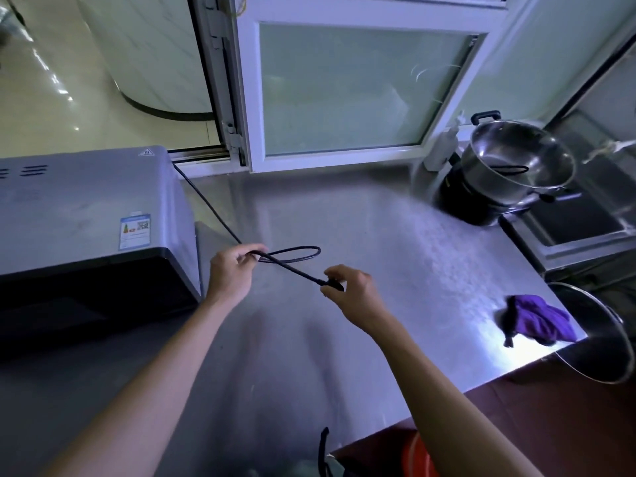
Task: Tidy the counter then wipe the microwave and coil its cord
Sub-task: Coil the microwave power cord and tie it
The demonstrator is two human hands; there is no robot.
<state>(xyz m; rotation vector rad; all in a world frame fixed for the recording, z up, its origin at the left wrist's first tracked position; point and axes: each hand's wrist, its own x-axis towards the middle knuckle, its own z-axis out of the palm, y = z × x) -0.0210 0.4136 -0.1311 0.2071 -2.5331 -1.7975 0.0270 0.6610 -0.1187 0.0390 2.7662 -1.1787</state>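
Note:
A grey microwave (86,215) with a black door stands at the left of the steel counter (395,242). Its black cord (206,201) runs from behind the right rear corner forward to my hands. My left hand (232,273) pinches the cord where one small loop (296,253) crosses itself above the counter. My right hand (351,290) holds the black plug (332,283) at the cord's end, just right of the loop. A crumpled purple cloth (540,320) lies near the counter's right front corner, apart from both hands.
A steel pot (516,163) sits on a black cooker base at the back right, beside a white bottle (442,146). A sink (585,218) lies right of it. A glass lid (599,339) overhangs the right edge. A window (351,87) stands behind.

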